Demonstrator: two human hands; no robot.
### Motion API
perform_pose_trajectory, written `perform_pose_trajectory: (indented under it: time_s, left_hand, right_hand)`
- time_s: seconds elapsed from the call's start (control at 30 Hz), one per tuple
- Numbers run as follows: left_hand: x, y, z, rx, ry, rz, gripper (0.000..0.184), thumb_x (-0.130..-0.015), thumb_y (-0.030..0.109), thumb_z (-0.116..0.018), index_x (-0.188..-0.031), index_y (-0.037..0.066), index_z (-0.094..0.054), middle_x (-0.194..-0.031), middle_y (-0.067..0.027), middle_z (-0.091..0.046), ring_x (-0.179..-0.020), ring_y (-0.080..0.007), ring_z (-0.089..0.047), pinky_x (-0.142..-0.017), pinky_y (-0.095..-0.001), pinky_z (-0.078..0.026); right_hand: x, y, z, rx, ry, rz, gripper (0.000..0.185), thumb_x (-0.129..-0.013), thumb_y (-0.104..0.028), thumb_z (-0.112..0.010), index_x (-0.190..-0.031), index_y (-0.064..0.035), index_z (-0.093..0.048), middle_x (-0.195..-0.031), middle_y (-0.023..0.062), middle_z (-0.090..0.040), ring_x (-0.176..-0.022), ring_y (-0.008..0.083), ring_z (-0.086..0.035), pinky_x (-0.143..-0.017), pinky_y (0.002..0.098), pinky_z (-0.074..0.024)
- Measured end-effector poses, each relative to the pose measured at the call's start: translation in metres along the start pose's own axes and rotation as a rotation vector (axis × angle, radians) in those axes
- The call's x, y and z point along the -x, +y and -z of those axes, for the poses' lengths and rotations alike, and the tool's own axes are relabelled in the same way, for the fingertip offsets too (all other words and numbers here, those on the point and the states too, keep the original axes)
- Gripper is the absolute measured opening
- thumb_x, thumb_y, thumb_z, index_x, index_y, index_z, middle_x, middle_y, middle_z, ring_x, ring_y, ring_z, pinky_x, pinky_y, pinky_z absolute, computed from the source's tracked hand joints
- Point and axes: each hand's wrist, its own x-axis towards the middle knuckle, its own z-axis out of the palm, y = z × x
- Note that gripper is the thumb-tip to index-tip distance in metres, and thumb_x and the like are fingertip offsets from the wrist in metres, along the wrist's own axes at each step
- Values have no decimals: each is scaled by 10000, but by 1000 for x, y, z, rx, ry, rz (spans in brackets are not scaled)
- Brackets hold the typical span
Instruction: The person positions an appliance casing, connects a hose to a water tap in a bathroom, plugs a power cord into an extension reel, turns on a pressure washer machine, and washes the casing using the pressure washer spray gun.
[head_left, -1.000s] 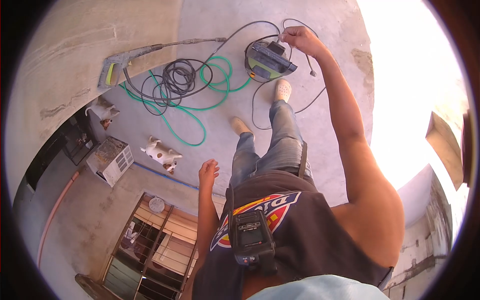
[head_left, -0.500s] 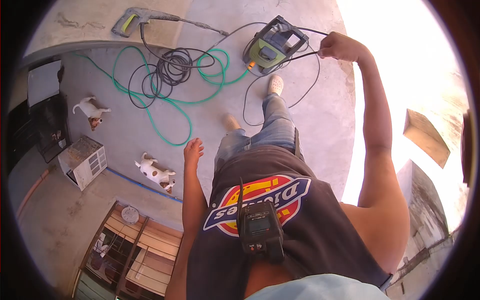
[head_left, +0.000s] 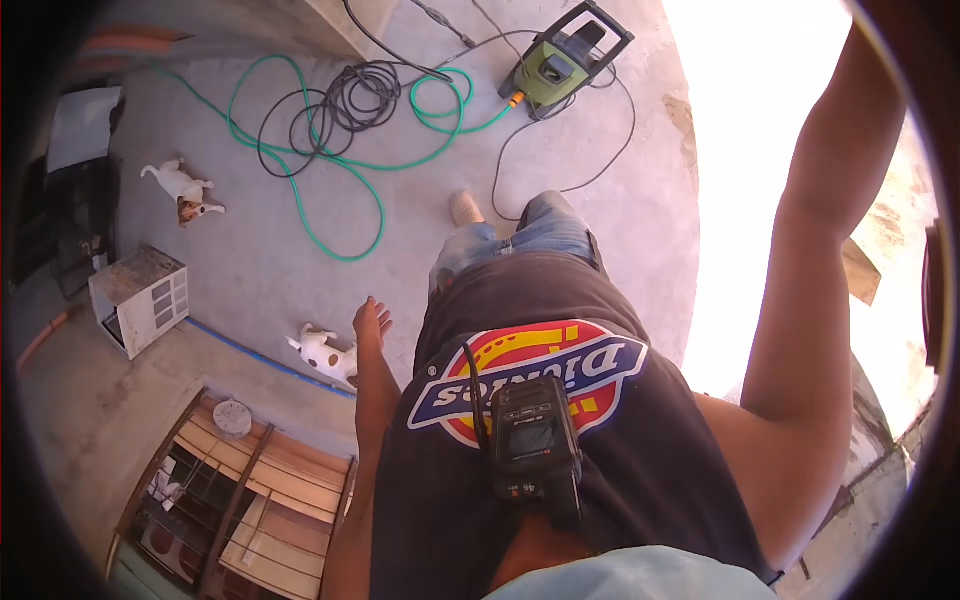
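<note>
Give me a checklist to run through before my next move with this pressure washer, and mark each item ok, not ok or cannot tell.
1. Pressure washer standing upright: ok.
2. Green hose joined to the washer at the orange connector: ok, by the look of it.
3. Black hose free of tangles: not ok; it lies in a heap of loops across the green one.
4. Dogs off the hoses: ok, both are on the floor away from them.
5. Left hand free: ok, it looks empty.
6. Right hand empty: cannot tell, it is out of view.
</note>
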Motion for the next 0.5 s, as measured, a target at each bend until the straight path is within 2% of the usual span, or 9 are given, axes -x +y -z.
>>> perform_pose_trajectory:
  time_s: [0.1, 0.2, 0.37, 0.5]
  left_hand:
    - [-3, 1, -4, 40, -60, -89, 566, -863, 403, -525, -1294, 71, -373, -1247, -147, -487, -1016, -278, -547, -803, -393, -484]
    - [4, -4, -9, 69, -76, -165, 525, -879, 380, -501, -1275, 52, -395, -1223, -149, -499, -1038, -299, -540, -808, -412, -482]
    - [16, -41, -9, 11, -104, -177, 534, -872, 381, -515, -1280, 62, -384, -1213, -146, -505, -1014, -291, -547, -788, -414, -482]
    - [15, -102, 12, -157, -116, -176, 530, -867, 381, -521, -1272, 65, -388, -1195, -140, -511, -993, -289, -550, -762, -415, -482]
  right_hand:
    - [59, -9, -28, 161, -16, 15, 497, -863, -415, -516, -1176, -43, -415, -1213, 156, -406, -1137, 215, -302, -961, 350, -207]
    - [128, -6, -22, 264, 78, -19, 448, -856, -399, -528, -1103, -32, -457, -1129, 155, -446, -1047, 222, -349, -899, 355, -249]
    - [272, 9, 21, 399, 380, -114, 383, -844, -371, -548, -981, -14, -527, -990, 154, -514, -897, 233, -426, -794, 364, -319]
    - [438, 25, 55, 543, 702, -290, 354, -835, -349, -563, -883, 1, -584, -878, 154, -568, -778, 242, -488, -710, 371, -375]
